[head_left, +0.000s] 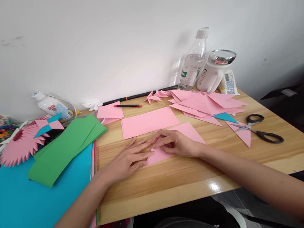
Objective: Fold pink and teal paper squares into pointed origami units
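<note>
A pink paper piece point(185, 132) lies on the wooden table point(177, 178) just in front of me, partly folded. My left hand point(130, 160) rests flat on its left part, fingers stretched out and pressing down. My right hand point(174, 143) lies over the middle of the paper with its fingers curled and pinching at a fold. A flat pink rectangular sheet point(149, 122) lies just behind both hands.
Black scissors point(261, 133) lie at the right on a pink triangle. Folded pink triangles point(207, 105), a water bottle point(194, 61) and a white mug point(215, 70) stand at the back right. Green paper point(64, 150), blue sheets point(26, 205), a pink fan shape point(19, 148) and a pen point(127, 105) lie left.
</note>
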`<state>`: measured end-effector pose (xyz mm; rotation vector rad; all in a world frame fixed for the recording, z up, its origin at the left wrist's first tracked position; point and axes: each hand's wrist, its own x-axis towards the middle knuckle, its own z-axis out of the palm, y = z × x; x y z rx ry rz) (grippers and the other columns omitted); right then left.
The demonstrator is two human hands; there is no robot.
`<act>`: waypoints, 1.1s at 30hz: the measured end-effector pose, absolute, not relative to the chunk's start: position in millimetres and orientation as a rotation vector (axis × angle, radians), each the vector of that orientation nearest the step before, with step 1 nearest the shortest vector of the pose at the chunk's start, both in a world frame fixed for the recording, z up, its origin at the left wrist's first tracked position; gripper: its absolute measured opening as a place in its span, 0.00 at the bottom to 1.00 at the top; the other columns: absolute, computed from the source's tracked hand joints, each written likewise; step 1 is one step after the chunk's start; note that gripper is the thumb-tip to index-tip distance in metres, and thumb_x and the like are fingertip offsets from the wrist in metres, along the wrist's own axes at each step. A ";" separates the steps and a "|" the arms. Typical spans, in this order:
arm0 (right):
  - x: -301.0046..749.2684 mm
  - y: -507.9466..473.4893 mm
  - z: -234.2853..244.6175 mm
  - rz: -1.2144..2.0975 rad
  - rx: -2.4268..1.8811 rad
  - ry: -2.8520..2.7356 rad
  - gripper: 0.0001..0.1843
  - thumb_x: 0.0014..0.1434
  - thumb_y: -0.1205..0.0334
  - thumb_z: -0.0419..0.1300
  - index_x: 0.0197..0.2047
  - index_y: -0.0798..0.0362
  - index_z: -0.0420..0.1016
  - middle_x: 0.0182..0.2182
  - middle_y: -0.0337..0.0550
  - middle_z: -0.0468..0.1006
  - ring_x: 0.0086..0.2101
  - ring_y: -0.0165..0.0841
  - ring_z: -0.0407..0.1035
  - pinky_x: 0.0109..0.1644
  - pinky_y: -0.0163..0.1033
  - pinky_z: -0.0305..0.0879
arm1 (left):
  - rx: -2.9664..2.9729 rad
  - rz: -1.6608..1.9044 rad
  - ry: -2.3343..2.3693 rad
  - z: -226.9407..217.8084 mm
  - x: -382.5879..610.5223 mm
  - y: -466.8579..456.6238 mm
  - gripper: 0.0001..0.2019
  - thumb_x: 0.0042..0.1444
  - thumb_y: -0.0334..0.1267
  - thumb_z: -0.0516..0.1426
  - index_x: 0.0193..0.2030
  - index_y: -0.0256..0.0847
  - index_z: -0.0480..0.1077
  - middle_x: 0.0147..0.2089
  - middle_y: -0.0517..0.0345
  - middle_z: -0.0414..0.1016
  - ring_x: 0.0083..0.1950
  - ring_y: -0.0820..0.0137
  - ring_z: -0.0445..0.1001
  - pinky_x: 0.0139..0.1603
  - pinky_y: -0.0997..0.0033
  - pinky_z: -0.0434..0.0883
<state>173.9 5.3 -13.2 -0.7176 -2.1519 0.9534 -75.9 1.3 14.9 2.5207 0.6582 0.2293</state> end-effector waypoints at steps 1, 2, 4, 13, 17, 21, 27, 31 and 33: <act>174.0 5.4 -13.4 0.954 -0.716 -2.150 0.22 0.52 0.79 0.55 0.43 0.49 0.79 0.44 0.46 0.73 0.36 0.29 0.70 0.33 0.32 0.64 | 2.523 0.223 0.661 15.0 -75.7 1.3 0.21 0.65 0.37 0.50 0.64 0.52 0.59 0.70 0.57 0.50 0.71 0.66 0.45 0.70 0.48 0.39; 174.0 5.4 -13.6 0.954 -0.715 -2.149 0.22 0.52 0.79 0.55 0.43 0.49 0.79 0.44 0.47 0.73 0.36 0.30 0.70 0.33 0.32 0.64 | 2.524 0.215 0.667 15.0 -75.5 1.3 0.20 0.65 0.37 0.50 0.64 0.52 0.59 0.70 0.57 0.50 0.71 0.66 0.46 0.70 0.48 0.39; 174.1 5.5 -13.7 0.951 -0.711 -2.151 0.21 0.52 0.79 0.55 0.43 0.49 0.79 0.43 0.47 0.73 0.36 0.30 0.70 0.32 0.32 0.64 | 2.523 0.203 0.678 15.2 -75.4 1.1 0.20 0.65 0.37 0.50 0.64 0.52 0.59 0.70 0.57 0.50 0.71 0.66 0.46 0.70 0.49 0.39; 174.1 5.3 -13.5 0.960 -0.713 -2.144 0.21 0.53 0.79 0.55 0.43 0.50 0.79 0.43 0.47 0.73 0.38 0.30 0.70 0.32 0.32 0.64 | 2.586 0.195 0.667 13.5 -76.1 1.1 0.20 0.65 0.37 0.51 0.63 0.50 0.60 0.69 0.55 0.53 0.71 0.65 0.47 0.70 0.47 0.40; 174.3 5.5 -13.8 0.965 -0.713 -2.145 0.22 0.52 0.79 0.55 0.43 0.49 0.79 0.43 0.46 0.73 0.38 0.31 0.70 0.32 0.32 0.63 | 2.590 0.239 0.660 11.2 -77.0 1.7 0.20 0.65 0.40 0.50 0.63 0.50 0.60 0.69 0.56 0.51 0.71 0.66 0.47 0.70 0.49 0.40; 174.2 5.7 -14.3 0.969 -0.724 -2.148 0.21 0.52 0.79 0.55 0.43 0.49 0.79 0.44 0.46 0.73 0.38 0.31 0.70 0.31 0.32 0.63 | 2.577 0.228 0.680 11.6 -77.0 2.2 0.20 0.65 0.41 0.51 0.63 0.50 0.61 0.69 0.56 0.51 0.70 0.66 0.49 0.70 0.51 0.41; 173.7 5.3 -12.6 0.975 -0.734 -2.161 0.21 0.52 0.78 0.55 0.43 0.49 0.79 0.44 0.46 0.73 0.37 0.31 0.70 0.31 0.32 0.63 | 2.632 0.266 0.632 13.2 -76.3 3.1 0.19 0.64 0.40 0.52 0.62 0.48 0.63 0.68 0.53 0.54 0.70 0.65 0.52 0.70 0.50 0.42; 173.7 5.1 -11.7 0.974 -0.743 -2.164 0.21 0.52 0.79 0.55 0.43 0.50 0.79 0.44 0.47 0.73 0.39 0.32 0.70 0.32 0.33 0.64 | 2.659 0.200 0.644 15.6 -76.1 2.8 0.19 0.64 0.39 0.52 0.62 0.48 0.62 0.69 0.52 0.53 0.70 0.66 0.51 0.70 0.50 0.43; 173.9 5.3 -12.2 0.968 -0.741 -2.169 0.20 0.52 0.79 0.55 0.43 0.50 0.79 0.44 0.47 0.73 0.38 0.31 0.70 0.32 0.32 0.64 | 2.663 0.200 0.646 16.1 -76.3 2.1 0.19 0.64 0.39 0.52 0.62 0.48 0.62 0.69 0.53 0.53 0.70 0.66 0.51 0.70 0.50 0.43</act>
